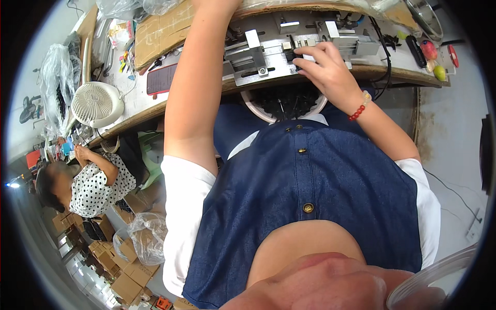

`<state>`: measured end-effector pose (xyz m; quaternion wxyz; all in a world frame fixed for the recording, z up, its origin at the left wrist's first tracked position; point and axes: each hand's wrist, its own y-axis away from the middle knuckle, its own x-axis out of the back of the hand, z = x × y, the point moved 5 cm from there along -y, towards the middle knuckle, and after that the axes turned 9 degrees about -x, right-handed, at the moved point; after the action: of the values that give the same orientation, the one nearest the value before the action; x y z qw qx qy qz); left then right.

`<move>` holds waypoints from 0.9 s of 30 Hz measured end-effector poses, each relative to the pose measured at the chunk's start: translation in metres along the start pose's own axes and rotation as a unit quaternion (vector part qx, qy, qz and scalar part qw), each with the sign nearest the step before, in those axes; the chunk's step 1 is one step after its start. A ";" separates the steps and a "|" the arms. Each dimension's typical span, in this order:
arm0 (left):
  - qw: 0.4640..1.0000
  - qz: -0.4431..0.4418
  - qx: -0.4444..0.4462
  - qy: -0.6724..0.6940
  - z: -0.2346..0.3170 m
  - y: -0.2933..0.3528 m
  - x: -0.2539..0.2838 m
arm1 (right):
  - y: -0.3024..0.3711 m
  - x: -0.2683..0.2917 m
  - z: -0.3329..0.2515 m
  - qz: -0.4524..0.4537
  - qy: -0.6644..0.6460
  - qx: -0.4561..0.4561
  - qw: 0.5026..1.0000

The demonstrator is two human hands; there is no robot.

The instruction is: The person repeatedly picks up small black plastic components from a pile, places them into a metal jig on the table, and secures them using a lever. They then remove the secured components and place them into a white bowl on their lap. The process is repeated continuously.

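My right hand (323, 64) rests on a metal jig (268, 54) fixed to the workbench, its fingertips pinching a small black part on the jig's rail. A red bead bracelet (357, 111) circles that wrist. My left arm (199, 77) reaches up across the bench and past the top edge, so the left hand is hidden. A white round basket (253, 106) of small black parts sits in my lap under the bench edge.
A white desk fan (95, 103), a red phone (161, 78), cardboard (160, 31) and plastic bags lie on the bench at left. Small coloured items (431, 57) sit at right. A person in a dotted top (95, 183) works at lower left, near cardboard boxes (121, 274).
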<state>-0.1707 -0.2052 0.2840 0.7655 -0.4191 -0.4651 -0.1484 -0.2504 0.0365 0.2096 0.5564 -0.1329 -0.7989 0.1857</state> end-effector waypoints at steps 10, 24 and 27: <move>0.963 0.094 -0.018 0.251 0.004 0.026 0.017 | -0.002 -0.010 0.005 0.020 0.057 0.035 0.998; 0.941 0.058 -0.103 0.318 0.073 0.184 -0.031 | -0.206 0.004 0.076 0.039 0.190 0.155 0.969; 0.947 0.057 -0.107 0.298 0.075 0.185 -0.045 | -0.200 0.011 0.063 0.039 0.157 0.195 0.967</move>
<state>-0.1239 -0.0419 0.1695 0.8268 -0.4613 -0.1726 -0.2719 -0.3145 -0.1472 0.2884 0.6824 -0.0805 -0.6439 0.3366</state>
